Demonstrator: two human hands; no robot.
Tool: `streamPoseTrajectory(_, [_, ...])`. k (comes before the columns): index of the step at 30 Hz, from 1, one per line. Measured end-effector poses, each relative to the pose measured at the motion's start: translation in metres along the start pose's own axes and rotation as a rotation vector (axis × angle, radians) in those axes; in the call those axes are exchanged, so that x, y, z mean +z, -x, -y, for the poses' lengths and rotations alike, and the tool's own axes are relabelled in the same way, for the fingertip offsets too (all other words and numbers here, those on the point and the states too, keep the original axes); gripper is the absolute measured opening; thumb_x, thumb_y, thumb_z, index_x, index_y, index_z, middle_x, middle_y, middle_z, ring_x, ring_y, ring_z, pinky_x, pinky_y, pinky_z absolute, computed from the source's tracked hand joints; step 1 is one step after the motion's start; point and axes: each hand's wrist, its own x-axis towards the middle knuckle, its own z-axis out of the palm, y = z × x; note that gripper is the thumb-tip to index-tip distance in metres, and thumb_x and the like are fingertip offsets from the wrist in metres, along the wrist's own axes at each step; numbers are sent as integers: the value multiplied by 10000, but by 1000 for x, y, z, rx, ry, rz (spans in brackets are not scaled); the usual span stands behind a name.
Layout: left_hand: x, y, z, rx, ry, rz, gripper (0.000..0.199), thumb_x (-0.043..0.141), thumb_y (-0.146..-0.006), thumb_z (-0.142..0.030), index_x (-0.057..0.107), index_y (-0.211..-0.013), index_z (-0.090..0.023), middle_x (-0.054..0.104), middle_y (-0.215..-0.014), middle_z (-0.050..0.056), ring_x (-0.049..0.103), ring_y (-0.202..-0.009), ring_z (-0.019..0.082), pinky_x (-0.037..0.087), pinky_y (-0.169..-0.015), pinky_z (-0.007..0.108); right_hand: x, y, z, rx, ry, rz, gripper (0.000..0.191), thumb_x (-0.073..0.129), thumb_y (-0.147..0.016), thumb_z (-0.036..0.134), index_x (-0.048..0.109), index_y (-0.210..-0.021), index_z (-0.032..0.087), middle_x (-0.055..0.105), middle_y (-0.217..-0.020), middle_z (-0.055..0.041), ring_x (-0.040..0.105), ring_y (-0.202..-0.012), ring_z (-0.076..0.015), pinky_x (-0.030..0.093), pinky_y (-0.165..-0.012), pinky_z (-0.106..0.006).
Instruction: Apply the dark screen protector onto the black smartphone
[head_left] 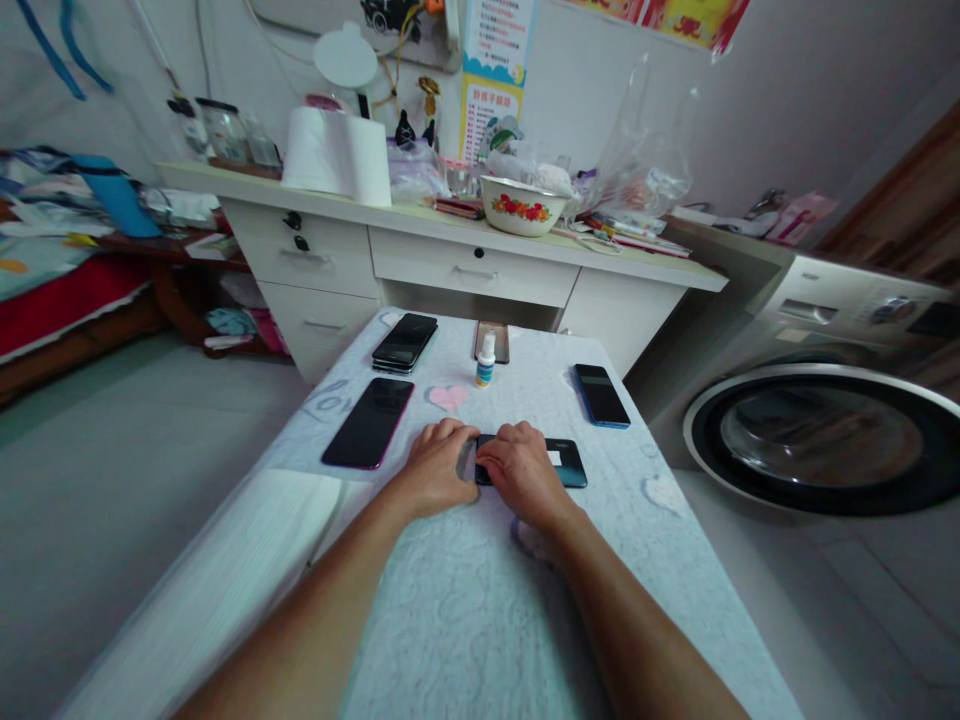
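A dark phone (571, 464) lies sideways, back up, on the cloth-covered table, with a small white label on it. My left hand (441, 466) is at its left end, thumb and fingers curved around that edge. Over the phone's left half rests my right hand (521, 468), its fingers bent and pressed together; anything under the fingertips is hidden. Left of my hands is a large phone with a pink edge (369, 423), and behind it a stack of phones (405, 342). A small white and blue bottle (486, 361) stands beyond my hands, in front of a brown-edged case (502, 342).
Another phone with a blue edge (602, 395) lies on the right of the table (465, 610). White paper or cloth (247, 530) covers the left edge. Behind are a white desk (472, 270) with a flowered bowl (523, 207) and a washing machine (817, 400) at the right.
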Motion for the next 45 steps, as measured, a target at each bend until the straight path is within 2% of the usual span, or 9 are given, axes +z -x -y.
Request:
streamPoseTrajectory(13, [-1, 0, 0, -3, -4, 2, 681, 654, -578, -284, 479, -1236, -277, 478, -1246, 43, 431, -1170, 282, 360, -1004, 374, -6, 4, -1, -104, -29, 101, 174, 576, -825, 140, 703, -890, 240, 603, -886, -28, 457, -852, -169, 294, -814, -318])
streamPoseTrajectory(22, [-2, 0, -3, 9, -15, -15, 650, 659, -612, -350, 486, -1233, -273, 482, -1225, 50, 440, -1157, 282, 366, -993, 373, -3, 2, 0, -9, -5, 21, 158, 556, -874, 210, 704, -918, 246, 604, -896, -38, 439, -854, -182, 282, -776, -318])
streamPoseTrajectory(29, [0, -1, -1, 7, -25, -26, 637, 669, -610, -351, 505, -1217, -249, 493, -1214, 57, 448, -1138, 282, 370, -986, 377, -12, 4, -2, 47, 18, 46, 183, 556, -856, 179, 711, -902, 266, 622, -893, -33, 456, -867, -189, 277, -772, -325])
streamPoseTrajectory(38, [-1, 0, -2, 0, -19, -17, 607, 653, -621, -348, 499, -1202, -259, 489, -1217, 49, 443, -1139, 281, 368, -986, 384, -25, 8, -16, 132, 65, 133, 186, 519, -859, 191, 696, -870, 246, 638, -911, -28, 474, -868, -174, 272, -791, -311])
streamPoseTrajectory(45, [1, -1, -1, 6, -9, -22, 606, 654, -616, -344, 501, -1197, -261, 491, -1211, 43, 444, -1131, 279, 368, -982, 386, -23, 9, -17, 120, 62, 102, 153, 523, -828, 175, 669, -835, 223, 640, -873, -24, 465, -832, -173, 270, -777, -306])
